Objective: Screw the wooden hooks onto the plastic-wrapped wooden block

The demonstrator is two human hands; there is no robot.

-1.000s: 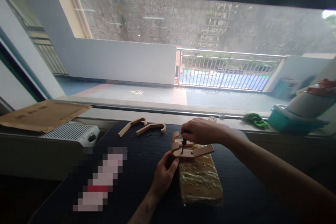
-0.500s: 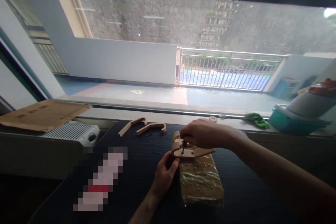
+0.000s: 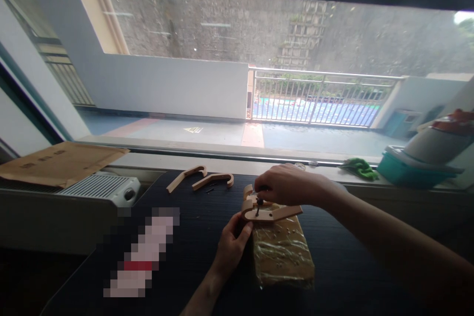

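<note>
My left hand (image 3: pixel 231 246) is closed around the left end of a stack of curved wooden hook pieces (image 3: pixel 272 214), steadying it against a plastic-wrapped wooden board (image 3: pixel 283 253) on the dark table (image 3: pixel 185 256). My right hand (image 3: pixel 287 185) reaches in from the right. Its fingers pinch a small dark tool or screw (image 3: pixel 258 203) that stands upright in the top wooden piece.
Two more curved wooden pieces (image 3: pixel 202 177) and small dark screws (image 3: pixel 210 189) lie at the table's far edge. A white heater (image 3: pixel 99 186) under cardboard (image 3: pixel 55 162) sits at the left. On the window sill at the right are a green cloth (image 3: pixel 361 168) and a teal tub (image 3: pixel 411 170).
My right hand has shifted slightly over the dark tool, with small wrist movement. The left hand and wooden pieces have stayed in place.
</note>
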